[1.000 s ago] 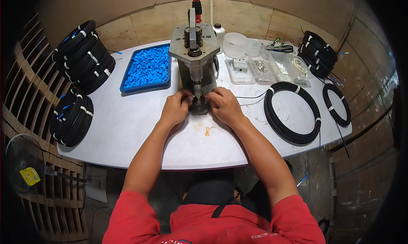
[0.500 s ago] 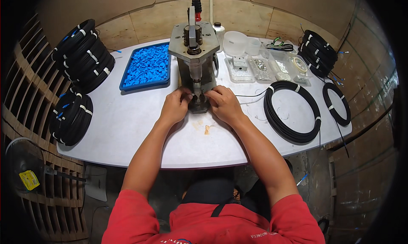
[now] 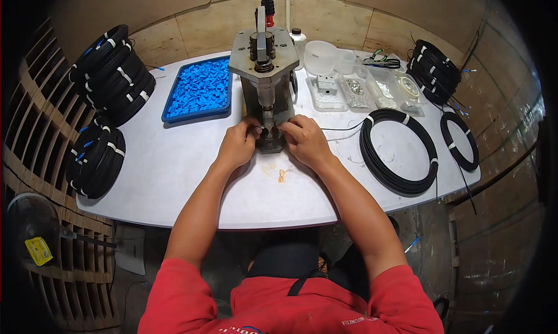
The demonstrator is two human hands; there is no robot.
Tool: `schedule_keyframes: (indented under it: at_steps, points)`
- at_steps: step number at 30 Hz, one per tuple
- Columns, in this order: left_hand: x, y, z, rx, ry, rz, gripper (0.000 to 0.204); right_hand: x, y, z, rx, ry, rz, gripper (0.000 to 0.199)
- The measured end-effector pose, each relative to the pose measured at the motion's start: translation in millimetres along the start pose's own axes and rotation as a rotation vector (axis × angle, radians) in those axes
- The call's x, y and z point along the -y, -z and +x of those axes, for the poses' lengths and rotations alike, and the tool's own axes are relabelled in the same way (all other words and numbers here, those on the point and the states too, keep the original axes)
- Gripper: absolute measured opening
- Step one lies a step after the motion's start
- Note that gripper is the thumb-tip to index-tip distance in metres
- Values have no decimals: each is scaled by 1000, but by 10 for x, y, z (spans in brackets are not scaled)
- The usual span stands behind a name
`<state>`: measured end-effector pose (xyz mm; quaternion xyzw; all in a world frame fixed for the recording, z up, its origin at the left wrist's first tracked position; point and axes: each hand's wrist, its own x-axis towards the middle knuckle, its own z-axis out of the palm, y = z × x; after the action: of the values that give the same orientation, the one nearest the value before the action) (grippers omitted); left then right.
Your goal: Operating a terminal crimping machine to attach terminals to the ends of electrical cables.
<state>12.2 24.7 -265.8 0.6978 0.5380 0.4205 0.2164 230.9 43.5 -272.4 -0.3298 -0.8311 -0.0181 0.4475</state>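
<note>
A metal hand press [image 3: 283,58] stands at the middle of the white table, its ram reaching down to a small dark die [image 3: 270,145] at the base. My left hand [image 3: 238,143] is closed at the left side of that die, thumb and fingertips pinched. What it holds is too small to make out. On the other side my right hand [image 3: 306,141] pinches the end of a black cable [image 3: 342,129]. This cable runs right to a large black cable coil [image 3: 370,159] lying flat. The tip between my hands is hidden by fingers and press.
A blue tray [image 3: 197,116] of small blue parts lies left of the press. Stacked cable coils [image 3: 113,78] stand at the far left, others [image 3: 433,72] at the back right. Clear plastic containers [image 3: 331,104] hold small parts behind my right hand. A smaller coil [image 3: 446,142] lies near the right edge.
Both hands stay pinched at the press die. The whole view has shifted very slightly; nothing on the table has visibly moved.
</note>
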Motion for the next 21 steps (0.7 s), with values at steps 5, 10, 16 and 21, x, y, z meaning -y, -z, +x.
schedule_keyframes:
  at_steps: [5,10,16,21]
  points:
    - [10,-12,-1,12,28,-16,18,-18,-5,-7,-10,5,-1,23]
    - [18,-13,3,16,29,-8,18,-16,-6,-7,-9,4,-4,23]
    - [18,-23,5,16,34,-31,17,-19,-5,-10,-5,-2,-5,23]
    - [13,-18,-2,6,22,-27,17,-9,-5,-7,-6,1,1,24]
